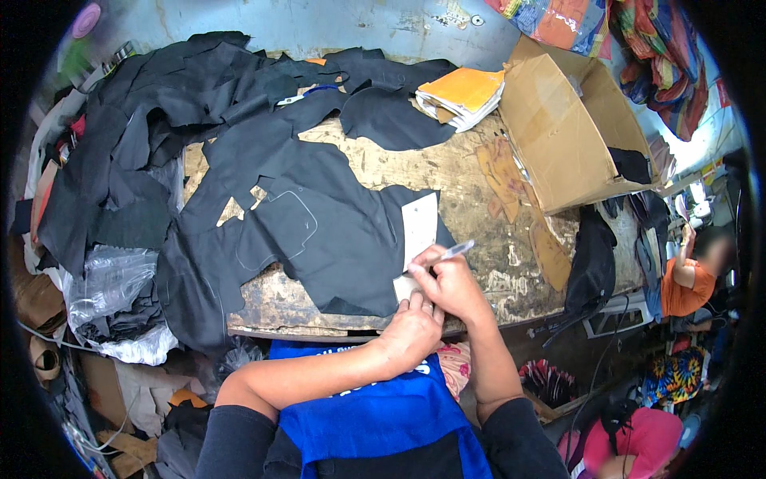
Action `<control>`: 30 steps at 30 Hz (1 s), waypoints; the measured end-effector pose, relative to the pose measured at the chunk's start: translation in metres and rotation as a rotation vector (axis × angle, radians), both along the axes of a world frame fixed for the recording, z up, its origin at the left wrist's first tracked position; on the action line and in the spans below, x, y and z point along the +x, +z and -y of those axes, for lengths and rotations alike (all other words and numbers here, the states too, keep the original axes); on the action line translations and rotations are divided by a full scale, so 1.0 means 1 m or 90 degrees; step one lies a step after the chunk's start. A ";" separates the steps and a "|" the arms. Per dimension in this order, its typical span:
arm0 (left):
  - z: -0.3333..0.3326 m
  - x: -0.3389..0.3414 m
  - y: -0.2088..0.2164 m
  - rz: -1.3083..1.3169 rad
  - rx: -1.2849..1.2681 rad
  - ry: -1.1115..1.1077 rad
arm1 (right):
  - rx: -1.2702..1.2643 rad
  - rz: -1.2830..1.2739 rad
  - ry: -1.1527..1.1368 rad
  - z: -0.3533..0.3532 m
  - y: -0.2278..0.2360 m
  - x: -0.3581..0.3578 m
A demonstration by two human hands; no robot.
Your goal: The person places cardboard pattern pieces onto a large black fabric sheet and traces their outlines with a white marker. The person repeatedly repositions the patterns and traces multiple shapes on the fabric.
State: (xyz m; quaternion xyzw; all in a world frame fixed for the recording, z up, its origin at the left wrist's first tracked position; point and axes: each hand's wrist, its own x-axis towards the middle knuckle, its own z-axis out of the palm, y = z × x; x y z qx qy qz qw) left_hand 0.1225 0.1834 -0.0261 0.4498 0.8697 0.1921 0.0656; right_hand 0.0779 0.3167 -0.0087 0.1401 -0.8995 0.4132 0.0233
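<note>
A large piece of black leather-like material (343,231) lies over the worn wooden table, with a rounded outline drawn on it in a pale line. On its right part rests a white card template (420,226), long and narrow. My left hand (411,335) lies over the template's near end, fingers laid on it and pressing it down. Just above, my right hand (455,287) grips a pen (456,249), its upper end pointing up and right. The pen's tip is hidden by my fingers, at the template's right edge.
Black material (159,112) is heaped at the back left, near clear plastic (116,287). A yellow-topped stack of papers (464,89) and an open cardboard box (550,128) stand back right. Brown scraps (550,255) lie right. Two people (685,275) are farther right.
</note>
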 end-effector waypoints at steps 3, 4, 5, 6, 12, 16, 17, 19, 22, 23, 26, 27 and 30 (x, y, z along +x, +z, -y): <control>-0.002 -0.013 0.001 0.065 0.042 0.052 | -0.008 -0.072 -0.018 -0.005 -0.004 -0.027; -0.003 -0.019 0.001 0.053 0.019 0.062 | -0.010 -0.082 -0.018 -0.006 -0.006 -0.037; -0.002 -0.028 0.000 0.027 0.009 0.074 | -0.015 -0.078 -0.029 -0.005 -0.007 -0.047; -0.001 -0.035 0.000 0.022 -0.025 0.079 | -0.022 -0.073 -0.040 -0.003 -0.009 -0.056; 0.000 -0.070 0.002 0.219 0.011 0.104 | -0.032 -0.086 -0.090 0.005 -0.014 -0.096; 0.000 -0.079 0.005 0.257 0.011 0.094 | -0.025 -0.131 -0.127 0.007 -0.020 -0.101; 0.000 -0.079 0.005 0.269 0.014 0.105 | -0.026 -0.129 -0.135 0.007 -0.021 -0.101; 0.002 -0.080 0.004 0.257 0.040 0.101 | -0.053 -0.072 -0.155 0.009 -0.021 -0.100; 0.003 -0.080 0.002 0.261 0.058 0.107 | -0.077 -0.059 -0.151 0.009 -0.017 -0.099; 0.003 -0.079 0.002 0.269 0.056 0.115 | -0.052 -0.082 -0.160 0.008 -0.016 -0.099; 0.003 -0.080 0.000 0.251 0.045 0.115 | -0.013 -0.105 -0.231 -0.002 -0.016 -0.101; 0.002 -0.080 0.000 0.255 0.048 0.117 | -0.018 -0.090 -0.280 -0.009 -0.018 -0.103; 0.002 -0.080 -0.002 0.261 0.050 0.124 | -0.066 -0.103 -0.369 -0.024 -0.031 -0.111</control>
